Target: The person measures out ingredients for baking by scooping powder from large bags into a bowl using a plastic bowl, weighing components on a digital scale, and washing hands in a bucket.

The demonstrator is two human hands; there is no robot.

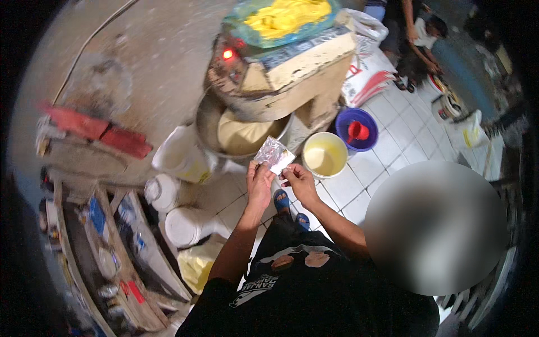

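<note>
A small shiny silver foil packet (273,154) is held up in front of me, between both hands. My left hand (259,182) grips its lower left side. At its lower right corner, my right hand (298,181) pinches with thumb and fingers. Just beyond the packet is a large metal mixer bowl (203,122) with pale dough (241,133) in it, partly hidden under the mixer body (297,92). A white bucket (328,156) with a pale yellowish inside stands to the right of the packet, below hand level.
A purple basin (368,140) holds a red scoop (357,131). Atop the mixer sits a plastic bag with a soft yellow mass (287,17). White buckets (182,226) and a wooden shelf unit (112,264) line the left. Another person (412,33) is at the far right, near sacks (365,78).
</note>
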